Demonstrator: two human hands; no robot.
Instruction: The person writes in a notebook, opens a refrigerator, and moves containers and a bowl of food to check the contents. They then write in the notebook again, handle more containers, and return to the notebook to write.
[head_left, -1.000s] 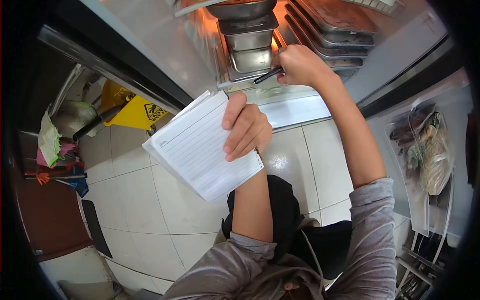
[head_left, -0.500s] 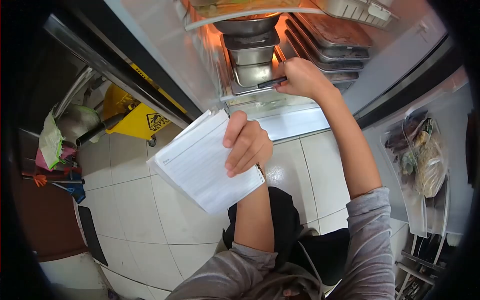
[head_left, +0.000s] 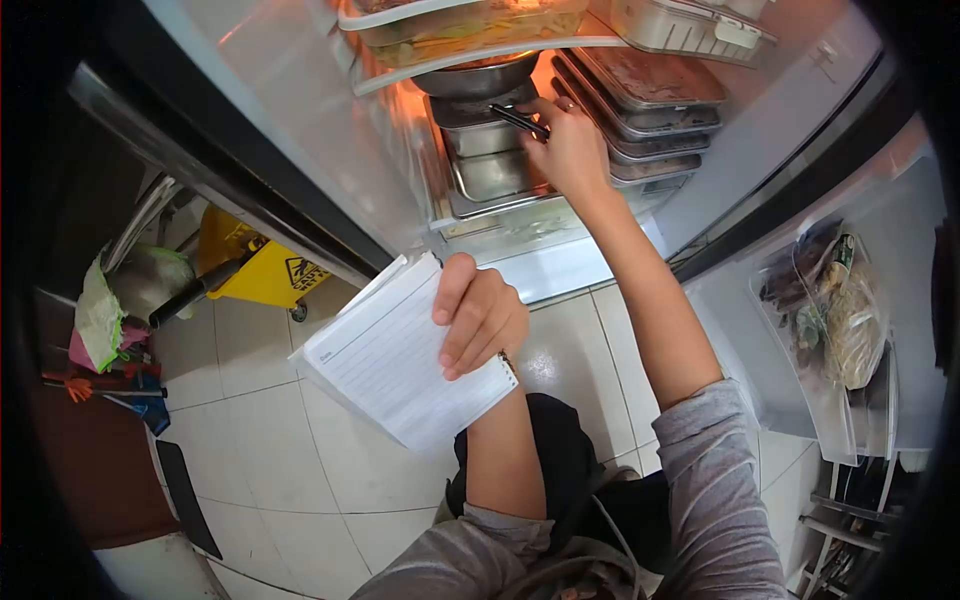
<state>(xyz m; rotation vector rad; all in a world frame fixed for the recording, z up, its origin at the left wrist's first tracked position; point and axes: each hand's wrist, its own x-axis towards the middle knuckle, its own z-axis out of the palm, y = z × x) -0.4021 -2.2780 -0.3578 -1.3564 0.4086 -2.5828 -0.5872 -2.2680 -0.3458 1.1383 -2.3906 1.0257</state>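
My left hand grips a spiral notepad by its bound edge, its lined page facing up and bare of writing. Inside the open fridge, my right hand holds a black pen between its fingers, pointing left. Right by those fingers stand stacked metal food pans on a metal tray. A round metal bowl rests on top of the pans. To the right of my hand lies a stack of flat lidded metal trays.
Above, a fridge shelf carries a clear container of shredded vegetables and a white basket. On the right, the open fridge door holds bagged food. A yellow mop bucket stands left on the tiled floor.
My right hand has moved up and left, deeper into the fridge, bringing the pen in front of the pans. The view has shifted, showing more of the upper shelf. My left hand keeps the notepad.
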